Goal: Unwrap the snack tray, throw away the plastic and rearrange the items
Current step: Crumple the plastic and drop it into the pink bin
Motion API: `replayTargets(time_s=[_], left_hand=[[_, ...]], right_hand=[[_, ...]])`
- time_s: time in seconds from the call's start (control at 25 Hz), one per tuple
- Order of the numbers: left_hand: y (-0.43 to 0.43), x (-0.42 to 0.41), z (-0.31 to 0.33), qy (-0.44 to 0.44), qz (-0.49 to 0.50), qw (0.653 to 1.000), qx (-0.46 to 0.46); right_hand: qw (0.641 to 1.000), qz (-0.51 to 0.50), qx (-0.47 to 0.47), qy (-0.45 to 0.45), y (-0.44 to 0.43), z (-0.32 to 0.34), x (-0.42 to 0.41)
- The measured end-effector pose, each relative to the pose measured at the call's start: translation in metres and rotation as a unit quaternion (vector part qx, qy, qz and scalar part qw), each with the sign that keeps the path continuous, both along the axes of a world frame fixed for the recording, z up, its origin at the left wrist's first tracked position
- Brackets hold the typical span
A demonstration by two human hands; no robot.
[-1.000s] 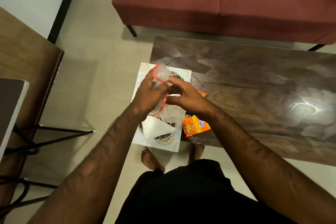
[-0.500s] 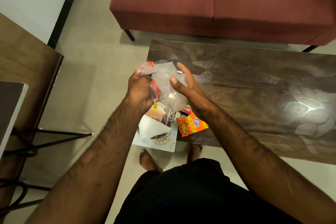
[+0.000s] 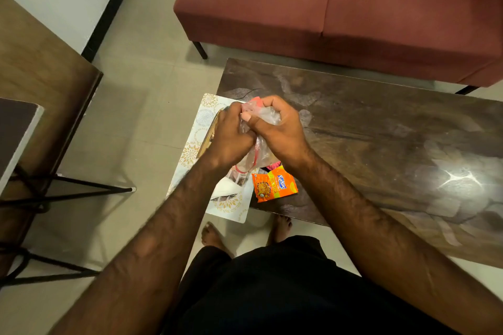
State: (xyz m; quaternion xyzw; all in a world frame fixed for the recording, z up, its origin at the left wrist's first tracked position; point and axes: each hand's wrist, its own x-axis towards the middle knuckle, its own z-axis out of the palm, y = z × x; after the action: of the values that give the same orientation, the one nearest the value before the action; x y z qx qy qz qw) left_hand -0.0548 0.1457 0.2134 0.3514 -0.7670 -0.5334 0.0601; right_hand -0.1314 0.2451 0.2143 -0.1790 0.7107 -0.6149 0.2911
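A white snack tray (image 3: 202, 128) with gold flower prints lies on the left end of the dark wooden table (image 3: 381, 139), overhanging its edge. Above it, my left hand (image 3: 230, 136) and my right hand (image 3: 280, 130) are pressed together around a crumpled clear plastic wrap (image 3: 262, 152) with red trim. Both hands squeeze the plastic into a wad; a loose tail hangs below them. An orange snack packet (image 3: 273, 184) lies on the table just below my right wrist. A white paper piece (image 3: 226, 187) rests on the tray. A pink item (image 3: 273, 165) peeks from behind the plastic.
A maroon sofa (image 3: 340, 3) stands behind the table. At the left are a brown wooden surface (image 3: 35, 68) and black metal legs (image 3: 68, 190). My bare feet (image 3: 215, 236) stand on the tiled floor between table and chair.
The plastic was spread loosely between my hands; both hands have now closed over it and bunched it tight, lower over the tray.
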Motion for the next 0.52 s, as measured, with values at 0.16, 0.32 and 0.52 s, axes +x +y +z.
replayTargets(time_s=[0.16,0.32,0.52], left_hand=[[0.008,0.019,0.014,0.086,0.147,0.947,0.274],[0.033,0.025,0.029,0.116,0.070,0.857,0.497],[0.074,0.029,0.041,0.129,0.115,0.843,0.509]], right_hand=[[0.997,-0.036,0.020,0.061,0.018,0.011,-0.003],[0.995,-0.033,-0.008,0.099,0.030,0.022,0.015],[0.963,-0.050,0.061,0.256,0.055,0.029,0.063]])
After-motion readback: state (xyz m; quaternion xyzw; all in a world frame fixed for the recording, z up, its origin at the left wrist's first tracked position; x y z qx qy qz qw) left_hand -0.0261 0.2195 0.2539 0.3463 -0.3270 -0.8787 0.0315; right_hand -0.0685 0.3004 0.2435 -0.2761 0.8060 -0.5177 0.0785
